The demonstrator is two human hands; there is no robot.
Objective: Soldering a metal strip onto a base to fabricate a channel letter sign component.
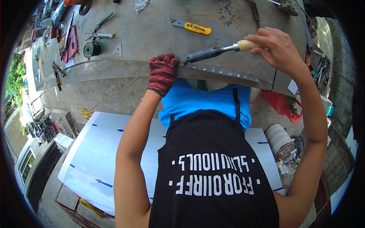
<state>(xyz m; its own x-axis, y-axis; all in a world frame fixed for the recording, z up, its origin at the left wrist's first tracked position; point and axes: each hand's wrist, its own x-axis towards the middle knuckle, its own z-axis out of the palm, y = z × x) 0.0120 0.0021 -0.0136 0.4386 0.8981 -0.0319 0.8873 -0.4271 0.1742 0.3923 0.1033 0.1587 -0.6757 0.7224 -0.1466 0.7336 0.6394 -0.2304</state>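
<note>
A soldering iron point(207, 55) with a dark, thick head and a pale wooden handle lies across the air above the table edge. My bare right hand point(275, 47) is closed round its handle, with the dark tip pointing left. My left hand point(163, 72), in a red and black knit glove, grips a long sheet metal strip point(114, 69) along the table's near edge. The iron's tip is close beside the glove, at the strip. Several small shiny solder-like spots point(220, 71) run along the strip to the right. What lies under the gloved fingers is hidden.
On the metal table point(152, 30) lie a yellow utility knife point(195, 27), a green wire spool point(92, 48), pliers point(102, 35) and small dark bits point(227, 13). A clamp-like tool point(57, 72) sits at the strip's left end. A red container point(279, 103) stands below, right.
</note>
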